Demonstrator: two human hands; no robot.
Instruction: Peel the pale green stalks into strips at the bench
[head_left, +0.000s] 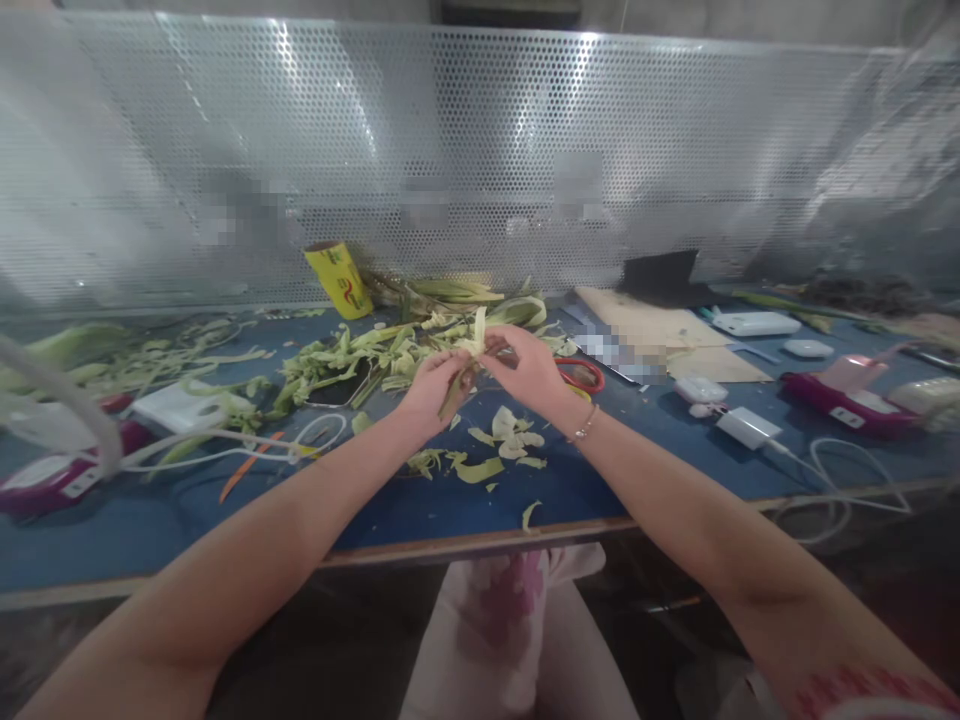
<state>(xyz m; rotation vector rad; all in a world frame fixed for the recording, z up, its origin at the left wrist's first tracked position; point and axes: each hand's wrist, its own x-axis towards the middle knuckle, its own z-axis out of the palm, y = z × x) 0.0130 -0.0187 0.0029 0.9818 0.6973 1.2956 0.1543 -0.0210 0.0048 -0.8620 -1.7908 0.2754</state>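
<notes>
My left hand (442,388) and my right hand (525,362) meet over the middle of the table. Both are closed on a pale green leaf strip (480,325), one end of which sticks up between the fingers. A greener stem-like part shows below my left fingers. Just behind lies a heap of folded and curled green leaf pieces (337,360). Pale leaf scraps (510,435) are scattered on the blue tabletop (465,515) below my hands. Red scissor-like handles (589,374) show beside my right wrist, partly hidden by it.
A yellow tube (341,280) leans near the perforated metal screen (487,130). White chargers and cables (750,428) and a purple device (847,400) lie at right. Another purple device (45,480) and a white box (191,405) are at left. Brown cardboard (720,365) lies behind.
</notes>
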